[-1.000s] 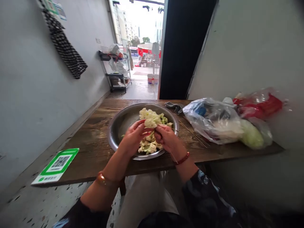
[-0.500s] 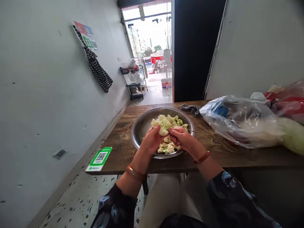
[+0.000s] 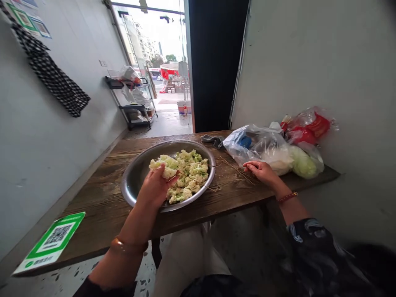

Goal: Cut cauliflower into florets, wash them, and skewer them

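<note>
My left hand (image 3: 156,185) is closed around a cauliflower piece (image 3: 167,165), held over the left part of a wide metal basin (image 3: 131,181). Thin wooden skewers (image 3: 199,182) stick out rightward from beside that hand, over the basin; where they begin is hidden. More cauliflower florets (image 3: 193,171) fill the basin's right side. My right hand (image 3: 260,170) is off to the right above the table, its fingers loosely bent and nothing visible in them. Just left of its fingertips, loose skewers (image 3: 236,170) lie on the wood.
A clear plastic bag (image 3: 247,144), a pale green vegetable in plastic (image 3: 303,162) and red packages (image 3: 309,130) crowd the table's right end. A grey cloth (image 3: 213,140) lies behind the basin. A green QR-code card (image 3: 52,239) rests at the table's left front corner.
My right hand has left the cauliflower and moved right, to beside the loose skewers. My left hand keeps the cauliflower piece. The view has turned to the right.
</note>
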Demonstrator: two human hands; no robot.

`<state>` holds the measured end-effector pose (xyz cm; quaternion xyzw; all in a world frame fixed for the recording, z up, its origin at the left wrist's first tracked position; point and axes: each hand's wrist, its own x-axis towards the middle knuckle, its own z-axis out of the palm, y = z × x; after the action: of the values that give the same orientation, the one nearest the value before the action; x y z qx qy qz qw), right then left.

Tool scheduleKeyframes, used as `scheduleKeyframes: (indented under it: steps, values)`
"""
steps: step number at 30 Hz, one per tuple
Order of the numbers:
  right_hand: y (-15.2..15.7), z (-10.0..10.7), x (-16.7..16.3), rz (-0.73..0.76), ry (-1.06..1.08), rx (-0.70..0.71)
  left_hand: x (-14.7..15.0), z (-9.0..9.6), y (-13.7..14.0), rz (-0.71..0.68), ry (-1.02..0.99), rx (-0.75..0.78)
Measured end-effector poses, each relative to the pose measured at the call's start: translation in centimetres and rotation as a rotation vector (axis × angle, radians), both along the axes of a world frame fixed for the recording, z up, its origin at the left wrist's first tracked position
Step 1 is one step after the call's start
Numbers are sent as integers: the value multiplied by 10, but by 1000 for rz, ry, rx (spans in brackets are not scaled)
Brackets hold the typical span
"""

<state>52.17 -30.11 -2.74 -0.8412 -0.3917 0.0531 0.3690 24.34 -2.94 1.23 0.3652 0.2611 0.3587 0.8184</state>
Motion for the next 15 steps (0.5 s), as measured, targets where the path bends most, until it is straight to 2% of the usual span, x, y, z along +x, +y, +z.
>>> scheduleKeyframes:
  steps: [2, 4, 9, 15]
  values:
    - [-21, -7, 19, -40, -51, -162, 1, 2, 0, 2, -5, 10]
    - [-34, -11, 33, -108, -107, -251, 1, 4, 0, 3, 12, 15]
    - [-36, -11, 46, -199, -203, -278, 1, 6, -1, -2, 50, 27]
    - [-36, -13, 16, -161, -288, -233, 1, 4, 0, 5, 47, 21]
